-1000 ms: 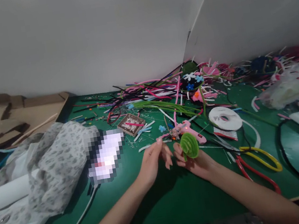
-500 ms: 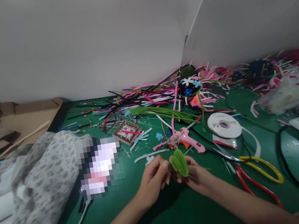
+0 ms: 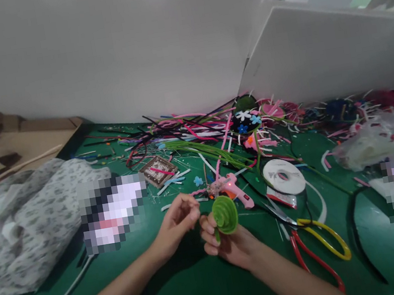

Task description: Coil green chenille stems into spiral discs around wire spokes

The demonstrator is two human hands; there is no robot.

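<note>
A bright green pipe-cleaner coil [image 3: 225,213], wound into a stepped cone, is in my right hand [image 3: 232,247]. My fingers are closed around its underside, and a short green end points down beside them. Just to the left, my left hand [image 3: 180,222] has thumb and fingers pinched together, apart from the coil; whether anything is between them I cannot make out. Behind the hands lies a pink glue gun [image 3: 232,189] with a lit orange spot. Scissors [image 3: 301,230] with one yellow and one red handle rest to the right.
Loose pipe cleaners [image 3: 200,147] pile up at the back. A white spool [image 3: 284,175], a small patterned square [image 3: 158,170] and a black headband [image 3: 358,241] lie around. Patterned cloth [image 3: 52,207] and a blurred phone [image 3: 116,208] with a cable are on the left.
The green coil has turned so its stepped face shows more toward me. My left hand has moved left, away from it. The whole view has shifted slightly.
</note>
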